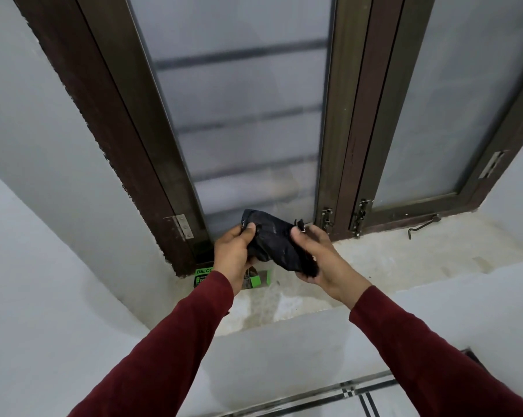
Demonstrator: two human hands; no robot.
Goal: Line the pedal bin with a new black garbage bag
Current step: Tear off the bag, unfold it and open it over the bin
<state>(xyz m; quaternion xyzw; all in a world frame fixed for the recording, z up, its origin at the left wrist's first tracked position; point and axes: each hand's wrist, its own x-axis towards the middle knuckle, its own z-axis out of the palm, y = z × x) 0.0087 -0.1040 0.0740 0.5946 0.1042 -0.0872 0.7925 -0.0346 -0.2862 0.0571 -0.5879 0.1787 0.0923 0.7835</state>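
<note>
Both hands grasp one folded black plastic garbage bag [272,239] above the grey stone windowsill's [404,254] left corner: left hand [234,255] pinching its top, right hand [320,257] cradling beneath, likely to unfold it. No bin shows.

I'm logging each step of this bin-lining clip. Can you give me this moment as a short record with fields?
place: window sill below a frosted window
item held: folded black garbage bag
left hand: grips the bag's left end
right hand: holds the bag's right end, thumb on top
on sill: green bag box, behind the left wrist
pedal bin: not in view
</note>
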